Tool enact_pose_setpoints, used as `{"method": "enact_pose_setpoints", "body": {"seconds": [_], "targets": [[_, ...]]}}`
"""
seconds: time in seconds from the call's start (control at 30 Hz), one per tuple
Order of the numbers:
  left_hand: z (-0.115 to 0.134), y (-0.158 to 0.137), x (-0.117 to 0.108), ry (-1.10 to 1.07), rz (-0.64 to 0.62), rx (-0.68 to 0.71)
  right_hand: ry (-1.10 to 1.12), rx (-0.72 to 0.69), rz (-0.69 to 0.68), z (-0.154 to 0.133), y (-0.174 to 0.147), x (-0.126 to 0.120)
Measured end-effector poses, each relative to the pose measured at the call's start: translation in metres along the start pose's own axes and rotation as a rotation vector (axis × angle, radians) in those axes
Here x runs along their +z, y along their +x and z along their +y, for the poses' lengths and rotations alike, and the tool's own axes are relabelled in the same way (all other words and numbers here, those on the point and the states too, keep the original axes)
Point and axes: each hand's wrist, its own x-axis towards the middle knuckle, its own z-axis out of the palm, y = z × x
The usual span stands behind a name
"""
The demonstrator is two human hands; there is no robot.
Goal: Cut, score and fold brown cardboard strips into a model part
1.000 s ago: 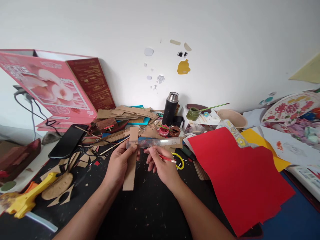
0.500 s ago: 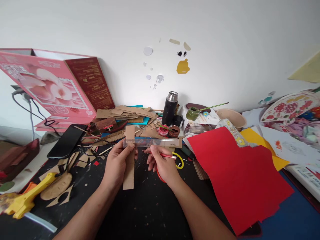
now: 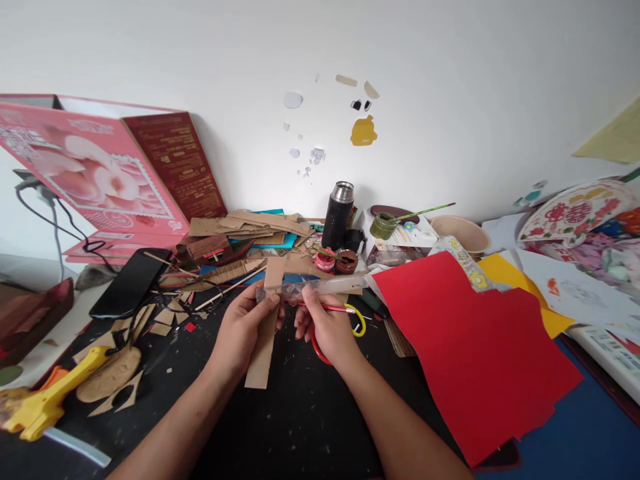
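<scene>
Left hand (image 3: 243, 328) pinches ruler (image 3: 334, 287) across cardboard strip (image 3: 264, 348); right hand (image 3: 330, 330), three o'clock of it, holds pencil (image 3: 342, 308). Likely measuring; marking calls for steadiness.

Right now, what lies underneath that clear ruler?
A cardboard strip crosses beneath the ruler near its left end. The left hand covers part of the crossing, hiding what is there.

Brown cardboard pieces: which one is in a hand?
The long, straight brown cardboard strip in the left hand, crossed by the clear plastic ruler; the others lie unheld.
</scene>
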Motion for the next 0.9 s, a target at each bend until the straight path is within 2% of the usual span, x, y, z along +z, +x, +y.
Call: {"method": "enact_pose_setpoints", "body": {"seconds": [0.2,0.47,0.77,0.9], "targets": [[-0.0019,-0.0021,0.0019,-0.014,-0.026,-0.02,0.033,0.006,0.037,-0.0034,0.0011,-0.0011],[-0.0016,0.0032,-0.0023,-0.036,0.098,0.003,0.037,0.025,-0.005,-0.0048,0.0009,-0.0012],[-0.0037,0.0017,-0.0008,-0.041,-0.032,-0.037,-0.021,0.046,-0.018,0.0039,0.002,-0.0023],[-0.0043,0.0028,-0.0039,0.023,0.032,0.025,-0.047,0.028,-0.037,0.0018,0.0013,-0.0017]]}}
